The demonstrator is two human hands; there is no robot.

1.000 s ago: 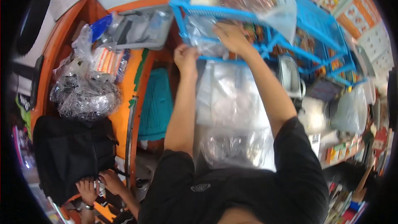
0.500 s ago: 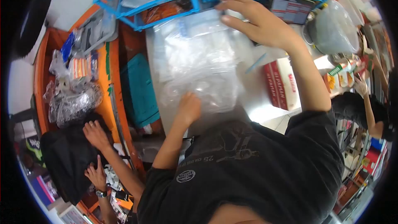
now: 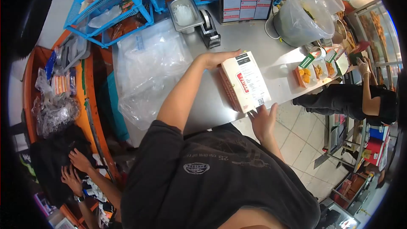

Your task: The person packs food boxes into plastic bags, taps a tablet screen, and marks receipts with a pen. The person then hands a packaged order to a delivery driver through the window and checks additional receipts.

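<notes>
A cardboard box with a white, labelled top and a red side is between my hands at the counter's front part. My left hand reaches across and grips its far end, thumb along the top edge. At the near end, my right hand has its fingertips tucked against or under the lower edge, its thumb sticking out. Whether the box is lifted off the counter, I cannot tell. Left of it, clear plastic bags lie flat on the metal counter.
Behind stand a tape dispenser, a metal container, a tablet and a bag-lined bucket. Blue baskets line the back. Food trays sit to the right. One co-worker's hands touch black cloth; another person stands right.
My left hand has left the plastic bags and my right hand has come back from the counter's far side. Both are now at the box. The view has swung right.
</notes>
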